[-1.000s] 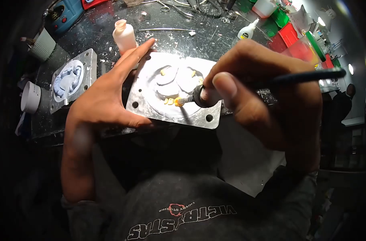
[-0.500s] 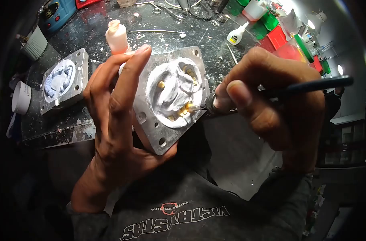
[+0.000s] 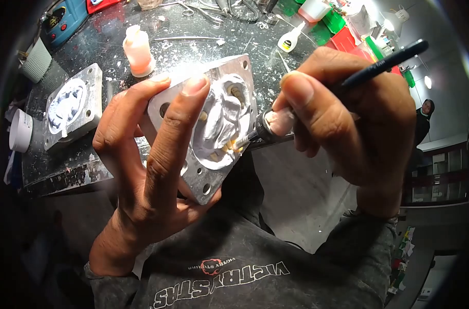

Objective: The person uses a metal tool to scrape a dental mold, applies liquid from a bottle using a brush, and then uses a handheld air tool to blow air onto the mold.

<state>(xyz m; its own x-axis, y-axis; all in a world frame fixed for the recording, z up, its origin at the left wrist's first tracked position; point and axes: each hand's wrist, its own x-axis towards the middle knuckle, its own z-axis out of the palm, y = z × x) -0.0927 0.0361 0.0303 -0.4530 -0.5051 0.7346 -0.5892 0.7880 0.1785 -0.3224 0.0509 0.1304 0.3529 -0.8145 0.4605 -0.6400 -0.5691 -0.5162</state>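
My left hand [image 3: 157, 154] grips a metal dental flask half [image 3: 196, 188] from the left, tilted up, its fingers spread along the side and top. White plaster [image 3: 216, 131] fills the flask, with yellowish teeth [image 3: 229, 146] set in it. My right hand [image 3: 348, 113] is closed on a handpiece [image 3: 260, 129] with a dark ribbed nose, whose thin tip reaches the teeth on the near right. A slim black handle [image 3: 386, 62] also passes through this hand and sticks out at upper right; its other end is hidden.
A second flask half [image 3: 94, 105] with plaster lies on the dark bench [image 3: 103, 49] at left. Behind stand a pink-white bottle [image 3: 137, 51], a small dropper bottle [image 3: 289, 40] and scissors [image 3: 186, 9]. A white tub [image 3: 21, 130] sits far left. Another person [image 3: 424, 121] stands at far right.
The flask half has turned slightly and shifted left in view. My right hand has tilted, the black handle now pointing more upward. The handpiece tip stays at the teeth.
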